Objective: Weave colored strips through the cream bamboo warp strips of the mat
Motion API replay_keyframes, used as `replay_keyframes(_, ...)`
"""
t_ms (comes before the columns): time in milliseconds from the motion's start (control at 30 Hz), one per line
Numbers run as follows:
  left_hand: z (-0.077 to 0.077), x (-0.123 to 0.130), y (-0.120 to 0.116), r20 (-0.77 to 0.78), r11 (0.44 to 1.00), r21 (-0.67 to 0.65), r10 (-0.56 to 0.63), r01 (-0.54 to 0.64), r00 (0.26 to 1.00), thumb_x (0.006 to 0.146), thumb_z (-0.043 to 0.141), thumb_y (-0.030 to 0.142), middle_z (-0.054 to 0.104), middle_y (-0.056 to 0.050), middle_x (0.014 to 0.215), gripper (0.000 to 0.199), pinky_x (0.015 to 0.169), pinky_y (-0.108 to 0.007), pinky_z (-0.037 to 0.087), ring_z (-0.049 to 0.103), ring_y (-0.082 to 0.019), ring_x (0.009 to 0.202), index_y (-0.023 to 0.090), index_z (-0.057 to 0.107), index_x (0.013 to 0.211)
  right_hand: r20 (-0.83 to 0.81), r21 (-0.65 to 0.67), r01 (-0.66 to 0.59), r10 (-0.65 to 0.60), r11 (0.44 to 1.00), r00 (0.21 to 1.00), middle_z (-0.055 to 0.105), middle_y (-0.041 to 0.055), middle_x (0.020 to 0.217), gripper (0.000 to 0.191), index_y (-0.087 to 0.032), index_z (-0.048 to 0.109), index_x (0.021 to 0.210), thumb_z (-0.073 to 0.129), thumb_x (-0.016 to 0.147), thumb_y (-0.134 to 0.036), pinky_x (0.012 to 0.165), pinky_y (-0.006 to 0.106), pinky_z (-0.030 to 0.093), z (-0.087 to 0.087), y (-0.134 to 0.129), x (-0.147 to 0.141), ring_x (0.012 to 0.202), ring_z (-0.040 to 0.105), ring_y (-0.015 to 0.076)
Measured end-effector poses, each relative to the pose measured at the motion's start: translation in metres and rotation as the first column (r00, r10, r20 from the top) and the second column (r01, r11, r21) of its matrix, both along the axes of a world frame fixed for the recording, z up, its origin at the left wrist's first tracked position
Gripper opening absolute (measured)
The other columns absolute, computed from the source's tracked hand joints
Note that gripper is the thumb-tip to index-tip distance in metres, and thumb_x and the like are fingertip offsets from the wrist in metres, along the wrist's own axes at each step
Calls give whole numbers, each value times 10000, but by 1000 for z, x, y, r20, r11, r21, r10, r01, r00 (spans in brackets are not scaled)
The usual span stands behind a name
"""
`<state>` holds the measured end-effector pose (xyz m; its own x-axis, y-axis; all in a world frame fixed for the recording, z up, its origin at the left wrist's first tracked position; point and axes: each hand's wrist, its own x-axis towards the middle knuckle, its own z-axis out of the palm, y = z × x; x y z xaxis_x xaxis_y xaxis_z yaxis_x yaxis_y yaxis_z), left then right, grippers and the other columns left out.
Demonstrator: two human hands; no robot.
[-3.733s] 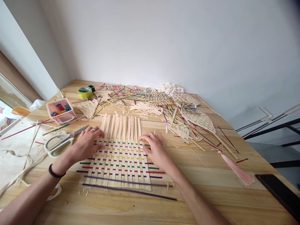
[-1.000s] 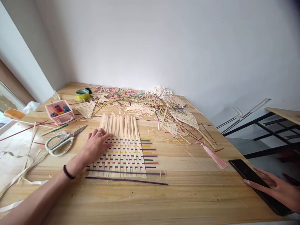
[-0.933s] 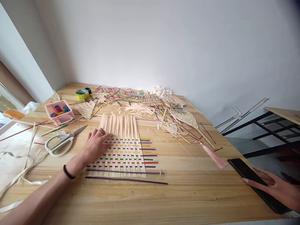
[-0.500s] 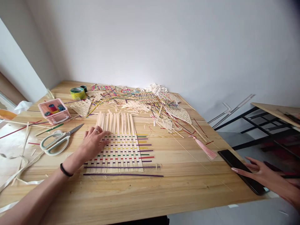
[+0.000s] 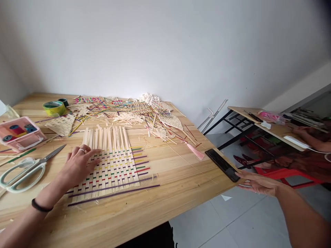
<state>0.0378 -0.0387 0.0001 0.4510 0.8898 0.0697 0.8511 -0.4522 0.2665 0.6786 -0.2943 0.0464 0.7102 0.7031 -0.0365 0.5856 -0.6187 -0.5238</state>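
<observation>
My left hand (image 5: 80, 164) lies on a woven mat of pale strips (image 5: 116, 168), fingers loosely spread and palm down near its left side. Thin purple, yellow, green and red strips cross the mat, their ends sticking out at its right. A separate purple strip (image 5: 116, 195) lies along its near edge. Far to the right, at the table's edge, my right hand (image 5: 256, 182) grips the near end of a black phone (image 5: 222, 164), thumb on top and fingers below. The phone's far end rests on or just above the tabletop. Left of my left hand are white-handled scissors (image 5: 31, 170).
A pink box with thread spools (image 5: 20, 132) and yellow tape (image 5: 54, 108) stand at the left. Loose strips (image 5: 126, 117) are heaped at the back. A pink tassel (image 5: 196, 151) lies beside the phone. Behind, a person sits at another table (image 5: 274, 129).
The view has swung right. My right hand has moved from over the phone's side to its near end, with fingers now beneath it. My left hand stays on the mat.
</observation>
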Motion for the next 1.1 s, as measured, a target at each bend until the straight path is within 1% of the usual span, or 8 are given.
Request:
replay_keyframes(33,1,0,0,0,1000,-4,5,-5,1000,962,449,481,598,-177,1219,474,955,-612,439,535,-406,1139,300,711,1313,-271,-18,53,-56,998,961,769,200,837,258,-240,739,626,747,763,-458,614,408,570,1,2,-3,722,772,340)
replay_keyframes(100,2,1,1,0,1000,-8,13,-13,1000,958,444,494,602,-173,1225,485,965,-614,437,536,-408,1140,305,710,1317,-681,-75,160,-168,984,713,763,204,835,158,-212,768,667,780,765,-335,701,428,579,0,4,-3,770,775,347)
replay_keyframes(133,2,1,1,2,1000,-8,14,-14,1000,957,439,501,603,-168,1224,489,970,-615,436,538,-407,1140,311,708,1319,-750,-84,203,-196,976,632,763,200,826,116,-204,781,681,784,765,-284,729,426,579,-1,3,0,768,776,338)
replay_keyframes(200,1,1,2,8,1000,-12,14,-14,1000,953,429,519,603,-160,1223,495,969,-617,438,544,-406,1134,327,707,1316,-786,-77,237,-206,968,583,765,189,810,55,-197,803,704,784,755,-209,762,412,581,-4,1,7,755,776,317)
replay_keyframes(533,0,0,2,-16,1000,-8,6,-6,1000,968,439,518,595,-146,1227,473,949,-582,442,520,-401,1162,343,689,1329,-802,-111,254,-237,961,548,777,172,895,110,-197,788,780,701,847,-188,844,366,575,-13,-6,18,833,788,289)
replay_keyframes(800,8,6,-1,-162,996,-66,51,-62,985,1019,448,441,534,-116,1313,449,1019,-528,406,464,-345,1226,360,616,1427,-717,-198,197,-279,960,639,800,137,996,145,-267,700,839,765,727,-201,936,395,636,-29,-4,41,1104,748,363)
replay_keyframes(933,6,5,0,-165,996,-62,48,-59,985,1024,460,427,530,-118,1306,435,1024,-522,405,456,-335,1240,364,617,1424,-694,-200,185,-273,962,667,799,108,1084,109,-319,683,852,696,768,-250,960,374,638,-30,-4,42,1268,659,336)
replay_keyframes(1100,2,2,2,-139,999,-38,32,-38,990,1025,461,428,531,-120,1288,433,1022,-526,407,468,-332,1222,358,619,1422,-565,-200,199,-279,959,776,792,107,1129,208,-340,689,877,718,705,-226,916,369,654,-25,-2,32,1210,687,351)
